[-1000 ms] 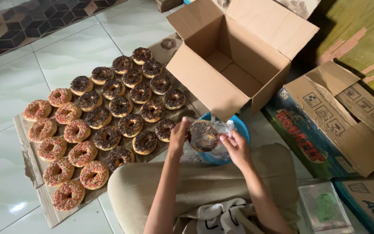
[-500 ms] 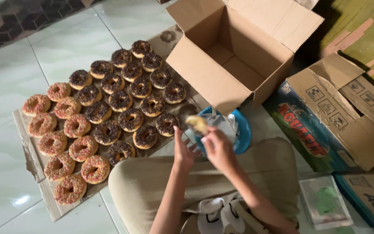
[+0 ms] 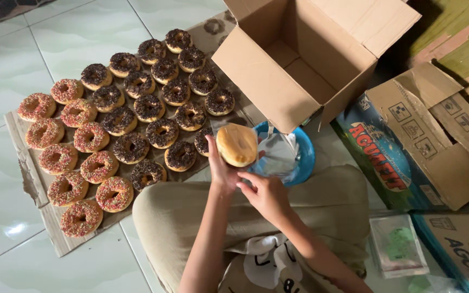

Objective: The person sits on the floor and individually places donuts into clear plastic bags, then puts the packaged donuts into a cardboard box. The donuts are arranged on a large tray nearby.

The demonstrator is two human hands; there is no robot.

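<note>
My left hand (image 3: 221,169) holds up a donut (image 3: 237,144) inside a clear plastic bag (image 3: 278,154), with the donut's plain golden underside facing the camera. My right hand (image 3: 267,196) sits just below and right of it, pinching the bag's lower edge. Both hands are above my lap, over a blue plate (image 3: 306,157) on the floor. Left of the hands, several donuts lie in rows on a flat cardboard sheet (image 3: 25,176): chocolate-sprinkled ones (image 3: 149,107) nearer the box, pink-sprinkled ones (image 3: 77,179) toward the left.
An open, empty brown cardboard box (image 3: 270,81) stands right behind the plate. More printed cartons (image 3: 408,135) lie to the right, and a clear packet with something green (image 3: 400,244) sits by my right knee. Pale floor tiles (image 3: 6,59) surround the sheet.
The bagged donut has been turned from its chocolate-topped side to its plain underside. My hands stayed over the plate, and the view shifted slightly.
</note>
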